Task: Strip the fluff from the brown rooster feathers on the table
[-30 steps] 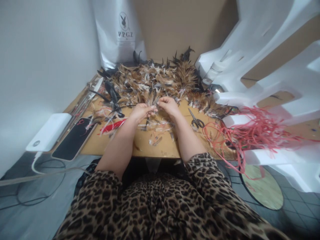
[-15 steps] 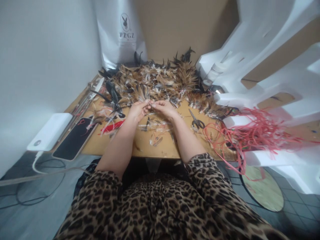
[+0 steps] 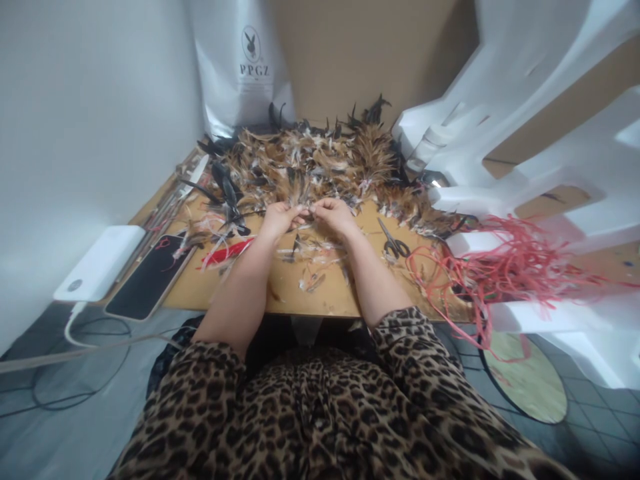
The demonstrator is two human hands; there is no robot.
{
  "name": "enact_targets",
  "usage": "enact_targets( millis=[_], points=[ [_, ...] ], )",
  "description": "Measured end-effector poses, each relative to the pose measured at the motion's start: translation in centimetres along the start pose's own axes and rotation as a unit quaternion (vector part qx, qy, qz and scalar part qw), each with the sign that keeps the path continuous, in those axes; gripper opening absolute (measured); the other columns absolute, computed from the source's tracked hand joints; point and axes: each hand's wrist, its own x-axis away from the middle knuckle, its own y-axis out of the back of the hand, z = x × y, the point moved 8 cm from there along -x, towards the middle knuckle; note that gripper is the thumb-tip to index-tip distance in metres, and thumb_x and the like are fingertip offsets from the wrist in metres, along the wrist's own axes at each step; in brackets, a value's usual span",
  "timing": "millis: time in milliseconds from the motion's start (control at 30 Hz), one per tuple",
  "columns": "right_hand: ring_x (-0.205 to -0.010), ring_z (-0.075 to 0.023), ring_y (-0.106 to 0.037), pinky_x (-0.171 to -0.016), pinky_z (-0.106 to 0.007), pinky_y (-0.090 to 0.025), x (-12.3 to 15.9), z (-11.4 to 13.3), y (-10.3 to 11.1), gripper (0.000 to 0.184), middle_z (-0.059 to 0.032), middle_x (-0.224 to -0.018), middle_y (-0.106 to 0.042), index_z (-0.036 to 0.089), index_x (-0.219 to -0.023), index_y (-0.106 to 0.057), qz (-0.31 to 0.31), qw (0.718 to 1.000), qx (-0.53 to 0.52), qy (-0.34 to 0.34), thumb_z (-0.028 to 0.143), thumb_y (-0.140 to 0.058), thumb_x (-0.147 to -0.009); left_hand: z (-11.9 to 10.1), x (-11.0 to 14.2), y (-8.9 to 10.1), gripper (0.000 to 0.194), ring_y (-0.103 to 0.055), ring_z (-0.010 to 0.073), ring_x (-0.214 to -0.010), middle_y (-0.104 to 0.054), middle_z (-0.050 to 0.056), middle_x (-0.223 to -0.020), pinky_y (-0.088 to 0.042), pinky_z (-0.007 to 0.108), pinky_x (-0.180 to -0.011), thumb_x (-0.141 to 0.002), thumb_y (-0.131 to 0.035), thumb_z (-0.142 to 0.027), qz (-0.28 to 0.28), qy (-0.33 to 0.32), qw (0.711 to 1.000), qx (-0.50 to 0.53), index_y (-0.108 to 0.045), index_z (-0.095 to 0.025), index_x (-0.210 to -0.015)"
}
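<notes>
My left hand point(image 3: 283, 220) is closed in a pinch at the front edge of the feather pile. A small bunch of brown feathers point(image 3: 300, 192) stands up from its fingertips. Just beside it, my right hand point(image 3: 332, 216) also pinches, fingertips close to those of the left; whatever sits between them is too small to make out. Behind both hands spreads a heap of brown and black feathers point(image 3: 325, 160). Loose feather scraps point(image 3: 313, 277) lie on the table below the hands. Black-handled scissors point(image 3: 395, 243) rest to the right of my right forearm.
Red strips point(image 3: 530, 267) tangle at the right, by white foam pieces point(image 3: 510, 313). A red bundle point(image 3: 225, 252), a phone point(image 3: 150, 277) and a white power bank point(image 3: 100, 263) with a cable lie at the left. A silver bag point(image 3: 245, 100) stands behind.
The fingertips have drawn slightly apart, the right hand shifting a little to the right. The feather bunch at the left fingertips has swung rightward and stands more upright.
</notes>
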Motion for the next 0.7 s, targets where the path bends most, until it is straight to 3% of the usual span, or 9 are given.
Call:
enact_targets(
  millis=[333, 700],
  points=[
    [-0.053, -0.0070, -0.045, -0.057, -0.022, -0.038, -0.1, 0.2, 0.1, 0.022, 0.0030, -0.056, -0.055, 0.013, -0.067, -0.060, 0.004, 1.000, 0.015, 0.026, 0.034, -0.065, -0.061, 0.2, 0.6, -0.7, 0.021, -0.048, 0.0051, -0.041, -0.057, 0.003, -0.045, -0.035, 0.016, -0.042, -0.066, -0.071, -0.027, 0.039, 0.030, 0.999, -0.011, -0.063, -0.008, -0.062],
    [-0.053, -0.0074, -0.044, -0.058, -0.022, -0.037, -0.2, 0.1, -0.1, 0.021, 0.0037, -0.055, -0.053, 0.015, -0.064, -0.058, 0.004, 0.999, 0.024, 0.046, 0.035, -0.064, -0.063, 0.8, 1.0, -1.2, 0.019, -0.051, 0.0050, -0.045, -0.059, 0.004, -0.050, -0.038, 0.016, -0.045, -0.065, -0.073, -0.022, 0.058, 0.071, 0.996, 0.023, -0.061, -0.008, -0.059]
  ],
)
